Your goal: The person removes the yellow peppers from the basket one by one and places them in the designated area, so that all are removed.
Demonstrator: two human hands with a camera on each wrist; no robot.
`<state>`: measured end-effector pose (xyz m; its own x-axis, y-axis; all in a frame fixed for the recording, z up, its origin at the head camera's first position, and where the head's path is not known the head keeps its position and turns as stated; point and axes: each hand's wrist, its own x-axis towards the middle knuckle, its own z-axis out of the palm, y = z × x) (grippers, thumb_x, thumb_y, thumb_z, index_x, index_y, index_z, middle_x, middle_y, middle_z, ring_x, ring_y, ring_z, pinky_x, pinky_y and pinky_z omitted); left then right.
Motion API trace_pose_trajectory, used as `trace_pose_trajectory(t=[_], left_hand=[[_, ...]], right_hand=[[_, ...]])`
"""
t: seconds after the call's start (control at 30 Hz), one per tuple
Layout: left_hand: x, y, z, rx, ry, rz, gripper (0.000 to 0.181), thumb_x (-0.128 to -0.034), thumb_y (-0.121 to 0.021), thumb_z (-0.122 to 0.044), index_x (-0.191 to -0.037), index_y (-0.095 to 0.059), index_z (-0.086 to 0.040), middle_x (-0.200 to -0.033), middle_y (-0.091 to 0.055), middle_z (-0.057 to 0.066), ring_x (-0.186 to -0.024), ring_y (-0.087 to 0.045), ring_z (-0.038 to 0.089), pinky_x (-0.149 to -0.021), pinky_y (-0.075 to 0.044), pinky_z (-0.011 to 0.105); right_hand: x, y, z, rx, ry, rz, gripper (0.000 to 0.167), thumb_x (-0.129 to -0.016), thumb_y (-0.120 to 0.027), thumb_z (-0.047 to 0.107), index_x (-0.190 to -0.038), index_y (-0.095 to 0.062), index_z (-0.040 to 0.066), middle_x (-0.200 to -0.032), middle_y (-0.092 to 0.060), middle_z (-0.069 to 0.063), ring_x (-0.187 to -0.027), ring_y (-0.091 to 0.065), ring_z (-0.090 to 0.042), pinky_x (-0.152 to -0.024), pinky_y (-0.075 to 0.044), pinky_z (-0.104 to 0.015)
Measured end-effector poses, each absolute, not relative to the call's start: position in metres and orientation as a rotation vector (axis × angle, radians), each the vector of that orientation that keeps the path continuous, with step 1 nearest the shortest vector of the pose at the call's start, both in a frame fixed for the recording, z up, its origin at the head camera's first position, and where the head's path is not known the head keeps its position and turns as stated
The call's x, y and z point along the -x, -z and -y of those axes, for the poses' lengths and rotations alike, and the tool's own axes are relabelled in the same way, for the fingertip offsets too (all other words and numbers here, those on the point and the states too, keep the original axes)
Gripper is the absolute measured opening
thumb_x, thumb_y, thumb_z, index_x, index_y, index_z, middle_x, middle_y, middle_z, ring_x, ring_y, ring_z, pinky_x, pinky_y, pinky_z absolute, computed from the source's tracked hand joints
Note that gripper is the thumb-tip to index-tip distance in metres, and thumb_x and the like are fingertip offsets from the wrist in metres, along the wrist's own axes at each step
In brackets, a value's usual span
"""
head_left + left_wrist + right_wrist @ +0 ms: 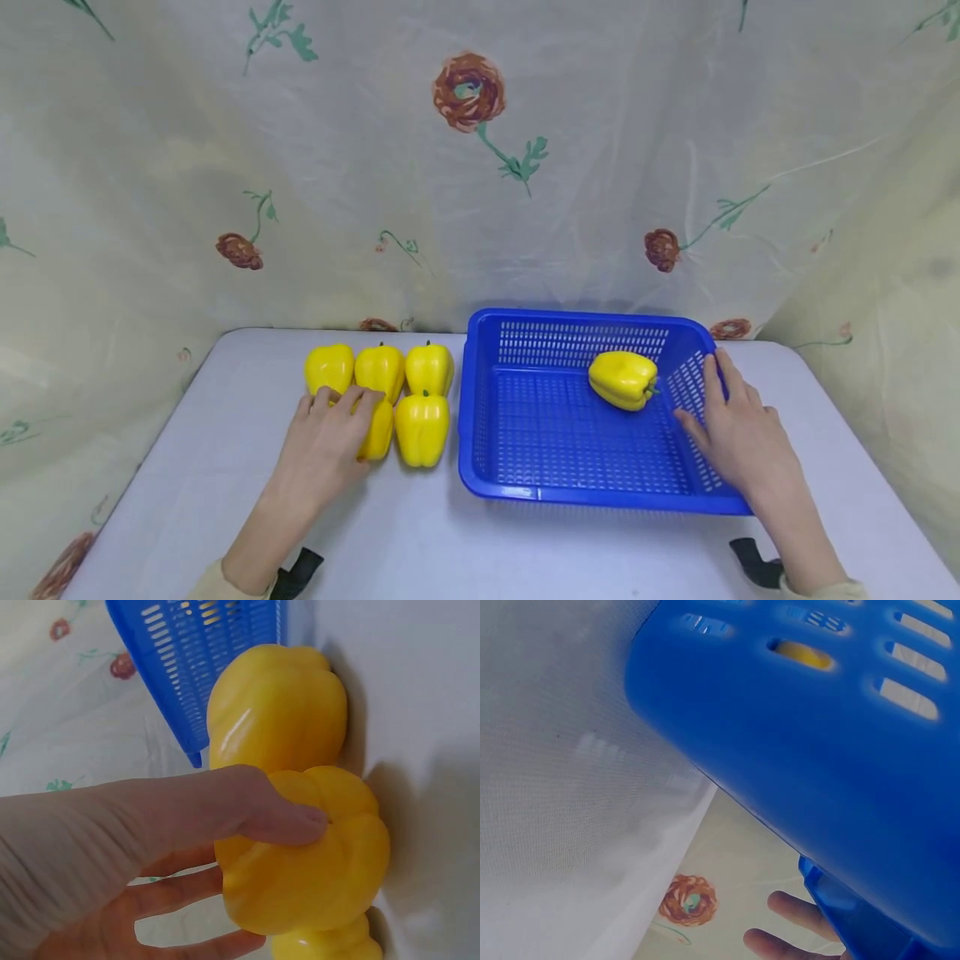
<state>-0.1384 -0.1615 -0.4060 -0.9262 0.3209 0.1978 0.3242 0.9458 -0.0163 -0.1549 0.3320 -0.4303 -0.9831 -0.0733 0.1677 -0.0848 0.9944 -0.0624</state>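
My left hand [326, 442] grips a yellow bell pepper [378, 429] in the front of a cluster on the table. In the left wrist view, the thumb lies across this pepper [307, 877] while the fingers reach round its far side. Beside it sits another yellow bell pepper [422, 429], with several more [379, 369] behind. My right hand [742, 433] holds the right rim of a blue plastic basket [592, 500], thumb inside and fingers along the outside. One yellow bell pepper [622, 380] lies on its side within the basket.
A white-covered table [225, 417] carries everything. Behind it hangs a pale flowered curtain [585, 208], which also closes off both sides. The basket's left wall stands close to the pepper cluster.
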Motion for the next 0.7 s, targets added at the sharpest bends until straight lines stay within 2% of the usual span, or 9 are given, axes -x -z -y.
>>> trace_pose_trajectory(t=[0.23, 0.7], left_hand=[[0.1381, 0.4132, 0.1621, 0.510, 0.033, 2.897, 0.078, -0.0602, -0.105, -0.012, -0.128, -0.067, -0.009, -0.124, -0.072, 0.012, -0.104, -0.063, 0.041, -0.090, -0.056, 0.055], [0.1432, 0.4138, 0.1623, 0.501, 0.114, 2.969, 0.076, -0.0717, -0.100, -0.012, -0.138, -0.063, -0.010, -0.137, -0.069, 0.015, -0.112, -0.066, 0.043, -0.092, -0.058, 0.058]], right_hand=[[0.1554, 0.4309, -0.3310, -0.106, -0.103, 2.978, 0.092, -0.102, -0.072, 0.034, -0.162, -0.024, -0.016, -0.167, -0.024, -0.043, -0.133, -0.046, -0.070, -0.091, -0.048, -0.085], [0.1551, 0.4323, -0.3316, -0.114, -0.096, 2.962, 0.091, -0.101, -0.073, 0.033, -0.161, -0.026, -0.016, -0.167, -0.025, -0.043, -0.132, -0.048, -0.070, -0.090, -0.049, -0.085]])
